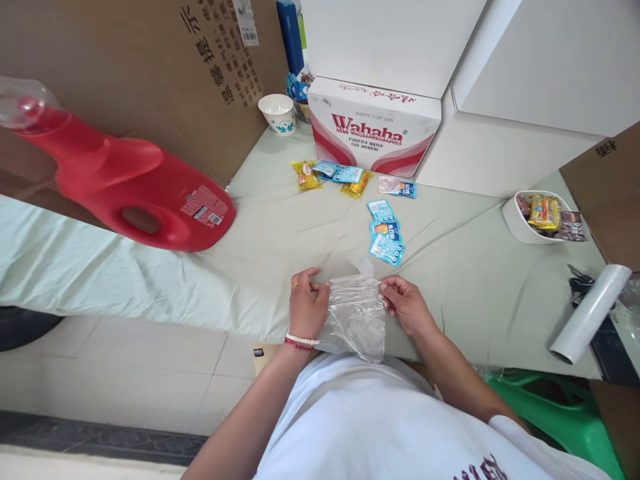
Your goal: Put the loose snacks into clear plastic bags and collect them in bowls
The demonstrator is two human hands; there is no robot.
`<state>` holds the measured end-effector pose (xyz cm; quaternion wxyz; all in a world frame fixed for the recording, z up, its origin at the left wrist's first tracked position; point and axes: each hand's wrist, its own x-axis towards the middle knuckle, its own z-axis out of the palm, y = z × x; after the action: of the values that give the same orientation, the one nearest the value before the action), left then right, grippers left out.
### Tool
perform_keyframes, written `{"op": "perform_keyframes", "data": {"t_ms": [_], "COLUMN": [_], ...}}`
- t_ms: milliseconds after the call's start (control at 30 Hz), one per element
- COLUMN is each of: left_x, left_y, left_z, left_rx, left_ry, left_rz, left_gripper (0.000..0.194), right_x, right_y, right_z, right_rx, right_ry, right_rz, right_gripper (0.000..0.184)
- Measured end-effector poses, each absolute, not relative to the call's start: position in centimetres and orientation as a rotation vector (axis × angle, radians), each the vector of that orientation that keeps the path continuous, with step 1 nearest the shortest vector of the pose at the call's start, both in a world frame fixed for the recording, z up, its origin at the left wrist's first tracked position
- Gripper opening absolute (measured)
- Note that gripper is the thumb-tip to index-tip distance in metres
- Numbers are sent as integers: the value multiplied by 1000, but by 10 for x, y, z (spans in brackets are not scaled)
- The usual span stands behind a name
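Note:
A clear plastic bag (357, 313) is stretched between my hands at the table's front edge, its lower part hanging by my shirt. My left hand (309, 303) pinches the bag's left side with thumb and finger. On the opposite side, my right hand (405, 303) has its fingertips closed on the bag's upper corner. Just beyond the bag lie several overlapping blue snack packets (385, 233). Farther back, another blue and white packet (397, 187) lies near yellow-wrapped snacks (307, 175) and more blue packets (345, 173).
A Wahaba-style white and red carton, printed Wahaha (370, 130), stands at the back beside a paper cup (278, 115). A large red jug (145, 180) is at left. At right are a white tub (520, 223) of snacks, a plastic roll (590, 313) and a green stool (555, 413).

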<state>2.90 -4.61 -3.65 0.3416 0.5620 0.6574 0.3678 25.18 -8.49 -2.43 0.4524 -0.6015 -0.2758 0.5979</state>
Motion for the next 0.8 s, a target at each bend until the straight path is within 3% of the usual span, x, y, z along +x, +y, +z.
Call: {"op": "perform_keyframes", "data": {"t_ms": [100, 267, 333, 400, 533, 600, 667, 800], "left_x": [23, 35, 46, 57, 72, 72, 67, 52], "left_y": [-52, -54, -49, -44, -43, -46, -47, -40], "left_z": [-41, -30, -25, -21, -20, -20, -21, -24], "left_rx": [1541, 2157, 2250, 2213, 2122, 2096, 1969, 1482], "left_ry": [1711, 1488, 1405, 1405, 1431, 1394, 1392, 1406], "left_rz": [935, 802, 653, 479, 361, 438, 548, 820], "left_gripper": [32, 57, 46, 22, 33, 35, 43, 47], "right_x": [250, 252, 253, 253, 251, 249, 248, 247], "right_y": [-87, -94, -96, -98, -98, -94, -89, -80], "right_z": [-24, -27, -28, -27, -20, -18, -17, -19], "right_rx": [-1518, -1526, -1528, -1570, -1636, -1579, -1547, -1509], "right_ry": [-757, -940, -1021, -1136, -1405, -1462, -1364, -828], "right_rz": [1485, 1494, 1519, 1453, 945, 839, 898, 1343], "right_gripper": [44, 41, 39, 33, 39, 30, 19, 41]}}
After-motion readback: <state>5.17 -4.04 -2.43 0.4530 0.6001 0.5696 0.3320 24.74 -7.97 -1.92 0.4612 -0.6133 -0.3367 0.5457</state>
